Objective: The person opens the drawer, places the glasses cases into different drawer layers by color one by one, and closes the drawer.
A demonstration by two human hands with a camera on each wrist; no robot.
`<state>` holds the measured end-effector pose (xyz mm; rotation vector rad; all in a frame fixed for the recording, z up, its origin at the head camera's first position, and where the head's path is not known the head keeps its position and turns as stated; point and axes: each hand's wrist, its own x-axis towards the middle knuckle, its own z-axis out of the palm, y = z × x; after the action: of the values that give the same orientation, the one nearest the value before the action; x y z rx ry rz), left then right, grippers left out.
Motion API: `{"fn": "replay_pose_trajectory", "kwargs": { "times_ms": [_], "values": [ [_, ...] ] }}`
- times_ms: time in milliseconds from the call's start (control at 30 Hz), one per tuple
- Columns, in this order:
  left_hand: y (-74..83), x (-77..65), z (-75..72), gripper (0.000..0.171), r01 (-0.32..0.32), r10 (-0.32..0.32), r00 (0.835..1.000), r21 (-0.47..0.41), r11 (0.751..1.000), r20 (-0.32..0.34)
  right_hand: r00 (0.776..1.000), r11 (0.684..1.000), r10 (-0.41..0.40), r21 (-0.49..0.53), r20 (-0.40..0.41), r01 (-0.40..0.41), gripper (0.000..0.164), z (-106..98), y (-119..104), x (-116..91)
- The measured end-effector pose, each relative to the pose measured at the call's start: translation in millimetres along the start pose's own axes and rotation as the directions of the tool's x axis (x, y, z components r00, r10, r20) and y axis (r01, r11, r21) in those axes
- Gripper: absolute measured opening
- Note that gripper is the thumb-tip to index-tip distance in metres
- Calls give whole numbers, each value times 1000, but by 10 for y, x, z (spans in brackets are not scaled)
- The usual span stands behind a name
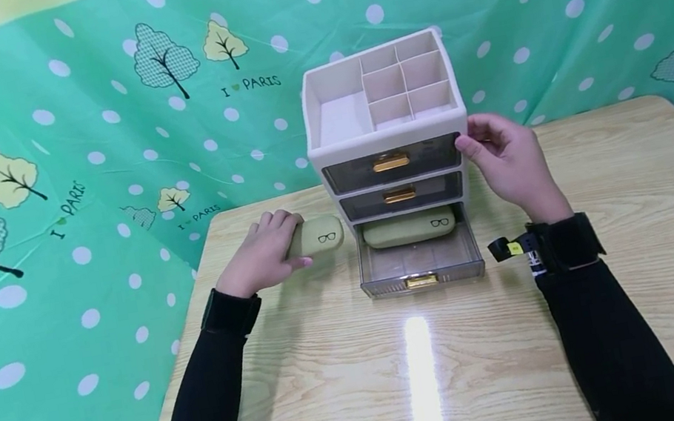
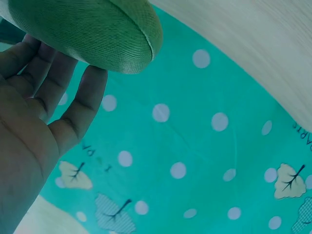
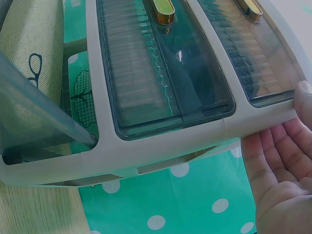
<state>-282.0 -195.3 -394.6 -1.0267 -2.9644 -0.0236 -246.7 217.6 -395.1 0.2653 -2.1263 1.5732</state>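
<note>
My left hand (image 1: 266, 249) grips a pale green glasses case (image 1: 319, 234) printed with a small pair of glasses. In the left wrist view the fingers touch the case (image 2: 92, 36) and the thumb is hidden. Just right of it stands a white desktop drawer organizer (image 1: 391, 133) with three smoky drawers and gold handles. Its bottom drawer (image 1: 420, 260) is pulled out, and a second green glasses case (image 1: 408, 228) lies toward the back of it. My right hand (image 1: 511, 161) holds the organizer's upper right side, thumb on the front edge and fingers along the side (image 3: 280, 170).
A wooden table (image 1: 334, 384) carries the organizer near its back edge. Behind and to the left hangs a green cloth (image 1: 117, 151) with dots and trees. The organizer's top (image 1: 343, 115) has several open compartments. The open drawer juts toward the front.
</note>
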Motion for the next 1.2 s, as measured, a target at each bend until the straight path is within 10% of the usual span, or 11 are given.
{"fn": "replay_pose_trajectory", "kwargs": {
  "times_ms": [467, 1200],
  "values": [
    [394, -51, -201, 67, -120, 122, 989, 29, 992, -83, 1000, 1000, 2, 11, -3, -2, 36, -18, 17, -1],
    [708, 67, -82, 72, -210, 216, 969, 60, 976, -119, 1000, 1000, -4, -4, 1, 4, 37, -4, 30, 11]
  ]
}}
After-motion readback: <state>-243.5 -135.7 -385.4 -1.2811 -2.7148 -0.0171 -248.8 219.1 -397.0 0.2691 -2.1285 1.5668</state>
